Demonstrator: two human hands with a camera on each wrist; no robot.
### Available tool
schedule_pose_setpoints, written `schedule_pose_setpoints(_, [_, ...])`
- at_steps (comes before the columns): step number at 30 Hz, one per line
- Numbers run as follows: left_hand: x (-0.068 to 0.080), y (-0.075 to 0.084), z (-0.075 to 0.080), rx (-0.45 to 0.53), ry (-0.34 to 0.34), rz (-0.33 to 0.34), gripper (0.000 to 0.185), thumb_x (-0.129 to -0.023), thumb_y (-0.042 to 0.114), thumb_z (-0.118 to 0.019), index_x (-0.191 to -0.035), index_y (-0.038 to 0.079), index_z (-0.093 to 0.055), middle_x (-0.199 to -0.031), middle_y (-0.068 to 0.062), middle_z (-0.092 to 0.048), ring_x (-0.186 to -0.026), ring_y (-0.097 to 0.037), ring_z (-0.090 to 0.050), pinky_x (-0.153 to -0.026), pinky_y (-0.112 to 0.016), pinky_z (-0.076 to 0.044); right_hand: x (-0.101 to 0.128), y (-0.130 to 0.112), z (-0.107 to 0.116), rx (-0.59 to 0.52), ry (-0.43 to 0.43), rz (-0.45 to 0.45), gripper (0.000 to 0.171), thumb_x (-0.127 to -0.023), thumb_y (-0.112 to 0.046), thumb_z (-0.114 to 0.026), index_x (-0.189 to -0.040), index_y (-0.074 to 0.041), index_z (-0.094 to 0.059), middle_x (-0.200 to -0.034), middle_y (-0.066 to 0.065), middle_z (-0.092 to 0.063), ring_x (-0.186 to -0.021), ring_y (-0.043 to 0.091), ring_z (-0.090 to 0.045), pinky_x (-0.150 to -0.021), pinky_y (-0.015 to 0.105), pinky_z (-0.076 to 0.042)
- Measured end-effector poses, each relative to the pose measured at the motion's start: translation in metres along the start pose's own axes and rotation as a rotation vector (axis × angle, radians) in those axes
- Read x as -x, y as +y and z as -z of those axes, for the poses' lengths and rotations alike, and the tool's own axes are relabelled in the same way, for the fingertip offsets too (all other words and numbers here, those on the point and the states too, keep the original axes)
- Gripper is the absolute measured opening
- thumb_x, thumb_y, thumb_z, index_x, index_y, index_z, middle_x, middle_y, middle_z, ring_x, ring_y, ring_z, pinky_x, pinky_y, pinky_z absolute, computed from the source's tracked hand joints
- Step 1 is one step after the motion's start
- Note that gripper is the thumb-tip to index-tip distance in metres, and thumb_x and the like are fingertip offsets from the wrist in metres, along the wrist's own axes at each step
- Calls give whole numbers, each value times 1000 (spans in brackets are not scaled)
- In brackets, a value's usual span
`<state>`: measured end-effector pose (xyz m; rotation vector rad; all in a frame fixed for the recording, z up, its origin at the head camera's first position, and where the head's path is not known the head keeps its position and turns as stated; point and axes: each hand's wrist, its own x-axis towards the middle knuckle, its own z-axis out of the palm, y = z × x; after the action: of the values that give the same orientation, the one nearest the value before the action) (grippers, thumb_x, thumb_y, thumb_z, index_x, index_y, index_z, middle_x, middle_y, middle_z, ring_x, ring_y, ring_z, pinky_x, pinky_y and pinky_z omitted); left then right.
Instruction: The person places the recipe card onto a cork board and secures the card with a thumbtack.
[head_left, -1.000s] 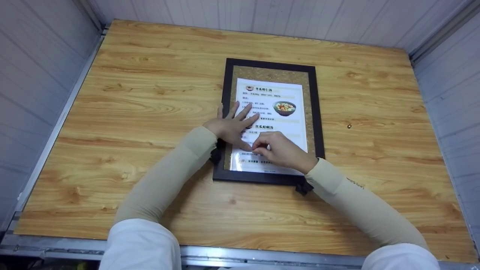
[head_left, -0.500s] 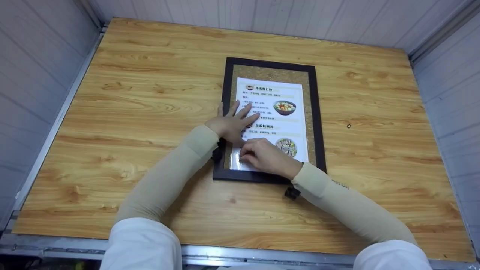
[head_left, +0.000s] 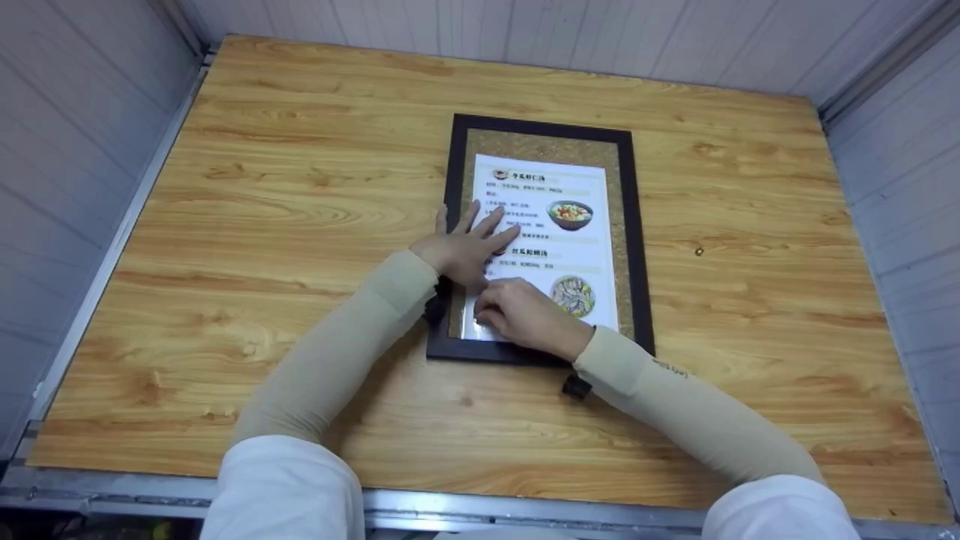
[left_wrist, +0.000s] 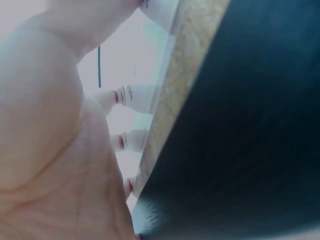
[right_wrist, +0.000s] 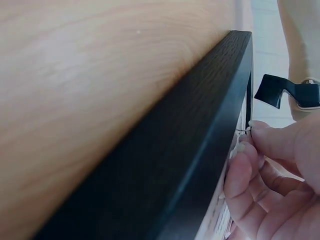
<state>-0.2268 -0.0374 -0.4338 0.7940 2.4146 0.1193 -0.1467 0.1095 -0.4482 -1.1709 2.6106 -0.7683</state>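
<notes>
A black picture frame (head_left: pixel 639 247) lies flat on the wooden table (head_left: pixel 285 195), with a brown speckled mat and a white printed sheet (head_left: pixel 574 244) showing two food pictures. My left hand (head_left: pixel 480 229) presses flat on the sheet's left side, fingers spread; in the left wrist view the palm (left_wrist: pixel 50 150) lies beside the frame's black border (left_wrist: pixel 240 140). My right hand (head_left: pixel 489 309) is curled at the sheet's lower left corner. In the right wrist view its thumb and forefinger (right_wrist: pixel 257 131) pinch a thin edge just inside the frame (right_wrist: pixel 190 145).
Grey panelled walls (head_left: pixel 67 135) close in the table on the left, back and right. A metal rail (head_left: pixel 465 506) runs along the near edge. A small dark speck (head_left: pixel 699 252) sits on the wood to the right of the frame.
My right hand slid left along the sheet's lower part to its lower left corner, uncovering the second food picture. The left hand stayed put.
</notes>
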Motion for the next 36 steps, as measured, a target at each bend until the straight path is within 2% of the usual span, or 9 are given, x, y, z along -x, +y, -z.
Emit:
schedule_pose_setpoints(7, [0, 0, 1, -11, -5, -5, 89, -81, 58, -53, -144, 36, 7, -149, 0, 20, -131, -30, 24, -94, -63, 16, 1, 2, -3, -9, 5, -3, 8, -85, -11, -63, -84, -10, -70, -80, -2, -62, -73, 9, -57, -70, 26, -46])
schedule_pose_setpoints(14, [-2, -1, -1, -9, -1, -17, 88, -82, 53, -54, -144, 36, 7, -149, 1, 21, -131, -28, 25, -95, -63, 16, 3, 0, -7, 35, 68, 7, 7, -84, -14, -64, -80, -12, -69, -77, -4, -61, -76, 12, -57, -73, 30, -45])
schedule_pose_setpoints(20, [-2, -2, -2, -5, -3, -24, 87, -83, 56, -51, -143, 37, 9, -148, 2, 22, -130, -28, 27, -94, -63, 18, 4, 0, -10, 41, 103, -25, 5, -82, -15, -66, -79, -13, -70, -78, -3, -58, -74, 12, -54, -71, 29, -44])
schedule_pose_setpoints(24, [-2, -3, -1, -10, -8, -26, 88, -83, 56, -51, -143, 37, 10, -148, 2, 23, -130, -28, 27, -94, -63, 18, 5, 0, -12, 37, 125, -13, 6, -81, -14, -67, -77, -12, -69, -78, -2, -56, -74, 13, -53, -71, 29, -44])
schedule_pose_setpoints(36, [1, 0, 4, -6, 8, 4, 77, -86, 54, -49, -144, 37, -1, -150, 2, 14, -133, -29, 18, -97, -64, 11, 6, 2, -16, 35, 167, 21, 10, -77, -3, -67, -76, -13, -70, -77, -4, -55, -73, 8, -52, -70, 24, -45])
